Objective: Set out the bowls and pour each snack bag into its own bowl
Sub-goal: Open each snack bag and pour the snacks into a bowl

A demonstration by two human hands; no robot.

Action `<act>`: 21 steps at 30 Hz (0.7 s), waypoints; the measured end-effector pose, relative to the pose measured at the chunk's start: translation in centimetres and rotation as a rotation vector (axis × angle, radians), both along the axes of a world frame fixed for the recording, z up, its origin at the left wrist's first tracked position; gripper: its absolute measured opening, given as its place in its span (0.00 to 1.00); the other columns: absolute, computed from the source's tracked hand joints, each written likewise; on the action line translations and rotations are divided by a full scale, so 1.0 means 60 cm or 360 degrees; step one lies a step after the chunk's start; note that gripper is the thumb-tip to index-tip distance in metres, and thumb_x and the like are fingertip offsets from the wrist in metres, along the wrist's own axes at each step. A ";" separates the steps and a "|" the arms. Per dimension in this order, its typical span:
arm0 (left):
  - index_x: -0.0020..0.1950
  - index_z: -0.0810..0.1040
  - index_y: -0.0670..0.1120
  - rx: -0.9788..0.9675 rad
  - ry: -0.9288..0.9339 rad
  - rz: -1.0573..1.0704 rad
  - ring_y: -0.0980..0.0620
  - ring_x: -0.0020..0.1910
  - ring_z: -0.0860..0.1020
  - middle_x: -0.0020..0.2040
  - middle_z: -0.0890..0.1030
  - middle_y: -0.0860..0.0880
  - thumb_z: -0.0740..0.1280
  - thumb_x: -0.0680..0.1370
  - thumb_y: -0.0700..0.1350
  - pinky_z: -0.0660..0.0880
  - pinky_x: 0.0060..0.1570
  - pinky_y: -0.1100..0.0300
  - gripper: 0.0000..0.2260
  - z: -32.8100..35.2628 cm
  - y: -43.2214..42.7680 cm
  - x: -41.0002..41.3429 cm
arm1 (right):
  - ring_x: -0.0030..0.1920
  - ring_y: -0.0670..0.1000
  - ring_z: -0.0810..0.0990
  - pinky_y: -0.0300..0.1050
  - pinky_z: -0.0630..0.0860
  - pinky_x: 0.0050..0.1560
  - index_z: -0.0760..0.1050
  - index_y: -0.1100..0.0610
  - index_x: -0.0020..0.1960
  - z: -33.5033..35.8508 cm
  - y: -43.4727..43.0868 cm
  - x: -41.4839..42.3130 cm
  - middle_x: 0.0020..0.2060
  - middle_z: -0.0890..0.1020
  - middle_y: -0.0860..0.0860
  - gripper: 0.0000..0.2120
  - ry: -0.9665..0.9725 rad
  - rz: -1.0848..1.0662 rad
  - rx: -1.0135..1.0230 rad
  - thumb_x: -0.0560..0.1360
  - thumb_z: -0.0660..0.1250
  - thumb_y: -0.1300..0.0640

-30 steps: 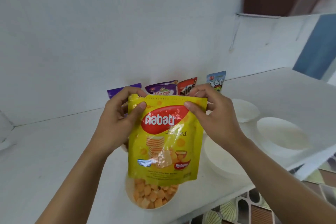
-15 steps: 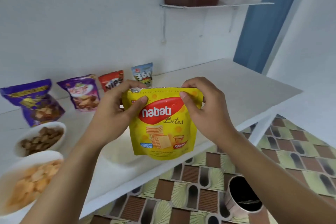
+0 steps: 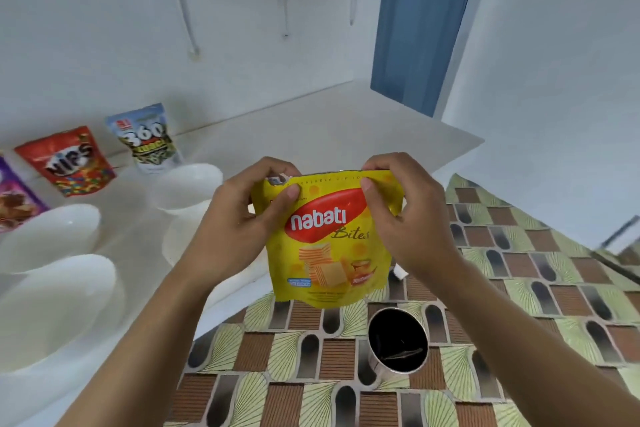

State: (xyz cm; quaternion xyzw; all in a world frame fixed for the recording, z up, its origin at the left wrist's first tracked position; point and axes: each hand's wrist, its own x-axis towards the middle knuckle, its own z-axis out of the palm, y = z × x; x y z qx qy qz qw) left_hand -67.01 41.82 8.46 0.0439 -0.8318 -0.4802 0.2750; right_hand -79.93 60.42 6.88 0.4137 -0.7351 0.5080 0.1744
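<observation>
White table [image 3: 346,121] along a white wall: bowls [image 3: 52,229] set out, those in view apparently empty; Nips bag [image 3: 69,163] and 360 bag [image 3: 145,139] stand unpoured, so several pours likely remain. Left hand [image 3: 235,225] and right hand [image 3: 408,218] pinch the top edge of the nabati bag [image 3: 329,243], upright, past the table edge, above a floor bin [image 3: 398,345]. Since half a second ago the view has swung right, filled bowls out of frame.

Left hand [image 3: 235,218] and right hand [image 3: 412,215] pinch the yellow bag [image 3: 325,267] by its top corners (thumbs in front, fingers behind)

Glossy plastic yellow snack bag [image 3: 329,243], smooth glossy white bowls [image 3: 52,232], possibly metal can [image 3: 398,347]
</observation>
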 end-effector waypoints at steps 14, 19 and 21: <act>0.55 0.77 0.52 -0.0036 -0.0312 0.0120 0.52 0.49 0.81 0.48 0.80 0.56 0.66 0.83 0.48 0.75 0.38 0.62 0.03 -0.194 0.156 -0.284 | 0.47 0.52 0.78 0.44 0.74 0.50 0.78 0.60 0.51 -0.175 0.138 -0.291 0.45 0.80 0.50 0.05 -0.0046 -0.0051 0.0270 0.75 0.69 0.63; 0.54 0.77 0.55 0.0064 -0.0474 0.0217 0.53 0.49 0.81 0.49 0.81 0.55 0.67 0.81 0.49 0.78 0.43 0.54 0.03 -0.360 0.212 -0.344 | 0.49 0.54 0.79 0.46 0.76 0.51 0.81 0.61 0.53 -0.341 0.189 -0.378 0.46 0.81 0.52 0.05 -0.0040 0.0128 0.0430 0.77 0.69 0.64; 0.54 0.77 0.56 0.0060 -0.0519 0.0257 0.55 0.48 0.80 0.48 0.81 0.55 0.68 0.81 0.46 0.76 0.40 0.59 0.04 -0.442 0.234 -0.368 | 0.49 0.54 0.79 0.46 0.77 0.51 0.81 0.60 0.53 -0.429 0.212 -0.407 0.46 0.82 0.52 0.05 -0.0086 0.0174 0.0517 0.78 0.69 0.63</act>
